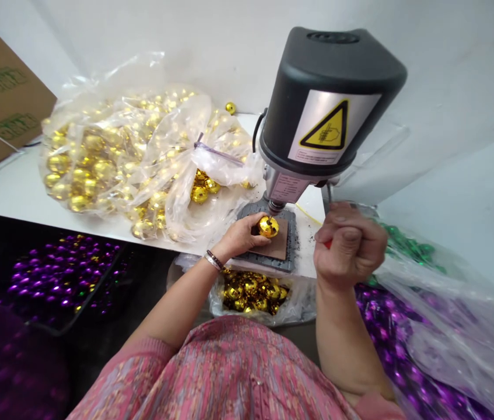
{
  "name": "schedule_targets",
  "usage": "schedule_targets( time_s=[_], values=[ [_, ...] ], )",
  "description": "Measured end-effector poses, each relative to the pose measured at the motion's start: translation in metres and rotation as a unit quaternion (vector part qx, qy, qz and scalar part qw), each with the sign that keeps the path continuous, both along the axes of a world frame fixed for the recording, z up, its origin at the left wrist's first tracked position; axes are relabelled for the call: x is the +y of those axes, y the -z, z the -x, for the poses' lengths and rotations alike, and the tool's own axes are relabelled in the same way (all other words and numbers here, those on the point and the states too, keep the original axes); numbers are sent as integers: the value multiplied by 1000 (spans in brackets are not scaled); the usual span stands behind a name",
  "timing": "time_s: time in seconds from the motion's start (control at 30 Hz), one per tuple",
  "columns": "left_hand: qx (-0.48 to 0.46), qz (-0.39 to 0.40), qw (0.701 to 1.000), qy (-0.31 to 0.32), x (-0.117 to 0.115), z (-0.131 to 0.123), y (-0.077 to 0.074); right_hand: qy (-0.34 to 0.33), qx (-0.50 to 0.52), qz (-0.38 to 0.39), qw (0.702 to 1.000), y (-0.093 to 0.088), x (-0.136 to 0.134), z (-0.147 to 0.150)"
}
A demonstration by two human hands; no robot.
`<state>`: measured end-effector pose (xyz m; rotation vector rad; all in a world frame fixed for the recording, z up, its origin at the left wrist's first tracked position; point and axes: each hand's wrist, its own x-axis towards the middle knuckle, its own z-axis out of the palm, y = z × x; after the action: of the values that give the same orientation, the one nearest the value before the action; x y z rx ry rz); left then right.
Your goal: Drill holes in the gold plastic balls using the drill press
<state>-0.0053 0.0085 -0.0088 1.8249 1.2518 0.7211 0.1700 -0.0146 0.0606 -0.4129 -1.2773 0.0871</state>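
My left hand (247, 233) pinches a shiny gold faceted ball (268, 227) between thumb and fingers, over a brown board (277, 248) on the drill press's grey base (289, 224). Right above the ball is the drill chuck (275, 207); dark spots show on the ball's top, and whether the bit is inside it I cannot tell. My right hand (350, 245) is closed around the feed lever of the drill press (338, 70), with a bit of red showing at the fingers. The black motor housing with its yellow warning label rises above both hands.
A clear plastic bag (111, 163) full of gold balls lies left of the press. Another bag of gold balls (256, 291) hangs below the table edge. Purple balls (63, 274) fill a crate at lower left; green and purple balls (404, 344) lie in bags at right.
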Motion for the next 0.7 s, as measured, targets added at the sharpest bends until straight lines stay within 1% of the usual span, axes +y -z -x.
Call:
schedule_targets(
  time_s=[0.07,0.13,0.2,0.33,0.37,0.43,0.5,0.6,0.7],
  values=[
    [-7,1,1000,0,0,0,1,16,6,7,1000,4,-3,0],
    [-9,4,1000,2,0,0,0,4,10,16,1000,-3,-5,0],
    [-9,9,1000,-1,-1,0,-2,-23,14,37,999,-21,-6,2],
    [3,23,1000,-14,-5,-1,-7,-49,61,55,995,-69,5,4],
    [7,22,1000,-18,-6,-1,-7,-60,63,57,995,-78,8,4],
    [8,9,1000,-21,-9,0,-9,-77,62,66,993,-89,14,3],
    [2,-6,1000,-15,-14,4,-9,-78,60,79,992,-93,17,1],
    [-1,-25,1000,13,-22,12,-9,-65,56,107,991,-92,15,-1],
    [4,-33,999,34,-32,23,-9,-81,80,97,989,-92,14,0]
  ],
)
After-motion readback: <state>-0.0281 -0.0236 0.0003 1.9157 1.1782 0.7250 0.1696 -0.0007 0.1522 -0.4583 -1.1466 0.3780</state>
